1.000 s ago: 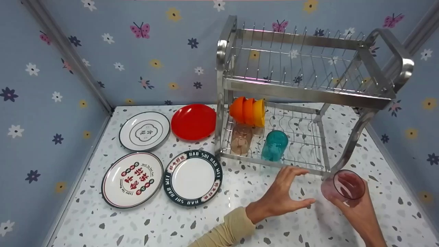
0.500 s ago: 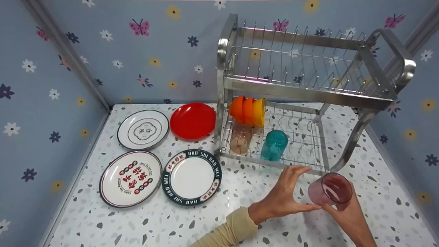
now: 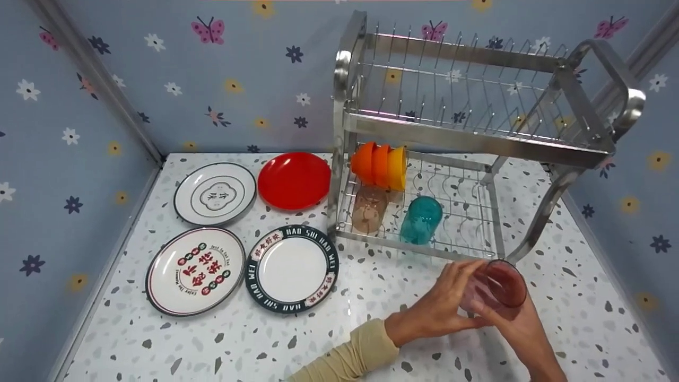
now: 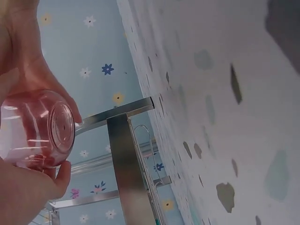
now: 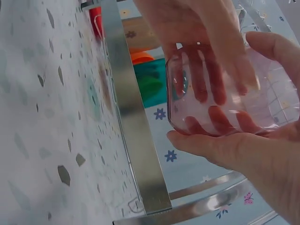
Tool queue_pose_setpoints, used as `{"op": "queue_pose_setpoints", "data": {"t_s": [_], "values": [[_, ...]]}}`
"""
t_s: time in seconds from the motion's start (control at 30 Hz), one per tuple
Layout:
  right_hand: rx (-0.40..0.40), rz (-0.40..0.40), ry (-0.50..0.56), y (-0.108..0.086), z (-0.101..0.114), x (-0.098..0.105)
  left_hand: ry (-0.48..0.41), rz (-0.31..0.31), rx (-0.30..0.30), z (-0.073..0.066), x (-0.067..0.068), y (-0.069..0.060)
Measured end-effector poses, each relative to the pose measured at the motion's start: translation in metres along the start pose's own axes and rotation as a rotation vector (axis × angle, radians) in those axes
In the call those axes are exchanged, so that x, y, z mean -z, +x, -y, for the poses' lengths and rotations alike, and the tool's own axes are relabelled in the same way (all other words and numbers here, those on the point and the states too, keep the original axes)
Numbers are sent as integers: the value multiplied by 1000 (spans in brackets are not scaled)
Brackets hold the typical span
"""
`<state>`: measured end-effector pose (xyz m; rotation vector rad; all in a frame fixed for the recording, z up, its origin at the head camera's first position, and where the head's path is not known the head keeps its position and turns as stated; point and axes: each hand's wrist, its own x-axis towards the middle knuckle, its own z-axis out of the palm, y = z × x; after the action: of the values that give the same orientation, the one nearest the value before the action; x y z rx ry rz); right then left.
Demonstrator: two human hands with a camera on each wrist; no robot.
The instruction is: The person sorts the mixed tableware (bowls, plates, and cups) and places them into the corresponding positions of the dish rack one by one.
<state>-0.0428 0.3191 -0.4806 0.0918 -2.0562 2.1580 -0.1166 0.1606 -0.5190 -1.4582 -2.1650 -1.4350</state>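
In front of the rack, a transparent pinkish drinking glass (image 3: 490, 297) is raised and tilted, its rim toward the head camera. My right hand (image 3: 522, 323) grips it from the right, thumb across the near side. From the left, my left hand (image 3: 437, 307) closes on the same glass, fingers along its far side and thumb below. Both hands overlap around it in the right wrist view, where fingers show through the clear wall (image 5: 206, 89). The round base (image 4: 62, 127) faces sideways in the left wrist view.
A two-tier metal dish rack (image 3: 467, 132) stands behind the hands. Its lower tier holds nested orange and yellow bowls (image 3: 379, 165), an amber glass (image 3: 370, 211) and a teal glass (image 3: 421, 220). Left lie a red plate (image 3: 294, 180) and several white patterned plates (image 3: 292, 268).
My right hand has brought the glass leftward to my left hand. The left hand, apart from the glass earlier, now holds it too. The head view has shifted slightly.
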Motion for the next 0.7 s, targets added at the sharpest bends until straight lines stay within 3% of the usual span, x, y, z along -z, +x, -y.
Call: {"op": "queue_pose_setpoints", "data": {"t_s": [0.13,0.27,0.47,0.53,0.7], "values": [[44,16,0,0,-2,-4,25,-42,-10,2,-5,0],[1,-53,-59,0,-1,-5,37,-69,-17,1,-7,0],[-65,-131,-126,2,4,-2,38,-30,-2,0,-1,2],[-43,-116,-118,2,3,0,75,-23,-15,0,2,3],[110,-22,-51,3,0,7,165,4,-60,2,10,5]]}}
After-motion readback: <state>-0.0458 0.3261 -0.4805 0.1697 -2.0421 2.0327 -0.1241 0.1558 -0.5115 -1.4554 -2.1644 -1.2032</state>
